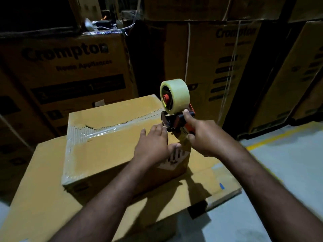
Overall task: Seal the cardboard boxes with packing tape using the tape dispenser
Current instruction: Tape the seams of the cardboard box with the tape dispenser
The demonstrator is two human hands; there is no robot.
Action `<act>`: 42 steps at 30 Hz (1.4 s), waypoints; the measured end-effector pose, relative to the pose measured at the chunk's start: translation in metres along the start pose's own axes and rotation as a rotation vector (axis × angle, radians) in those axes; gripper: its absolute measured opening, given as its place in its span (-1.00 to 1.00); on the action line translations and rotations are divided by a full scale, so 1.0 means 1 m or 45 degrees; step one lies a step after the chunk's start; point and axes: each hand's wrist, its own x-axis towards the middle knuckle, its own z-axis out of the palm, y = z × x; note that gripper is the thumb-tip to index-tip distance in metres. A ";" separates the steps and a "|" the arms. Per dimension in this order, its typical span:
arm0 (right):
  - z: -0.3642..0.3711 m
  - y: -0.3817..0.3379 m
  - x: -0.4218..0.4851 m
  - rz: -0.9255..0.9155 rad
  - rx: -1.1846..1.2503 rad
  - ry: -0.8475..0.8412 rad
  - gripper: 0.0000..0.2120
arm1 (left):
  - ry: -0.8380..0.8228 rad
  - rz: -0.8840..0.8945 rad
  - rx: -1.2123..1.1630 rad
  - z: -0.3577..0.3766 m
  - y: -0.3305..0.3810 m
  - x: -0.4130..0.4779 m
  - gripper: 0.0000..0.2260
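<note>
Cartons printed "Crompton" (70,67) stand stacked behind the small cardboard box (97,154) on its left side, in dim light. The small box sits on top of a larger, flatter carton (43,189), which sticks out past it to the left, toward you and to the right. Clear tape (111,127) already runs across the small box's lid, along the seam from its left edge toward its far right corner. More tape wraps over the left edge, and the cardboard along the seam is torn and ragged.

Your left hand (152,145) lies flat on the lid near the box's right edge, fingers straight, thumb spread toward that edge, holding nothing. Its fingertips reach almost to the front of the tape dispenser (172,121), which is at the box's far right corner, nose at the end of the taped seam. The roll of pale tape (174,96) stands upright above that corner.

Your right hand (206,137) is just right of the box, fingers curled tight round the dispenser's orange handle, thumb laid along its top. A white label (172,164) shows on the box's right face, below your left thumb. Further right of the box lies grey floor (288,163) with a yellow line (272,138), and more stacked cartons (227,67) rise behind.
</note>
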 end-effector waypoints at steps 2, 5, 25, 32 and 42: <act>-0.002 -0.002 -0.005 0.027 0.006 -0.018 -0.26 | 0.014 -0.007 -0.005 0.002 0.004 -0.002 -0.23; -0.003 -0.004 -0.017 0.035 0.001 -0.049 -0.25 | 0.022 -0.034 -0.022 0.001 0.009 -0.004 -0.27; 0.020 0.022 -0.079 0.012 0.051 0.069 -0.24 | -0.209 0.020 -0.128 -0.016 -0.007 0.008 -0.21; 0.028 0.034 -0.096 0.023 0.067 0.093 -0.22 | -0.258 0.076 -0.008 -0.017 0.000 0.005 -0.35; 0.056 0.052 -0.118 0.024 0.161 0.156 -0.22 | -0.237 0.212 0.041 -0.011 -0.001 0.002 -0.25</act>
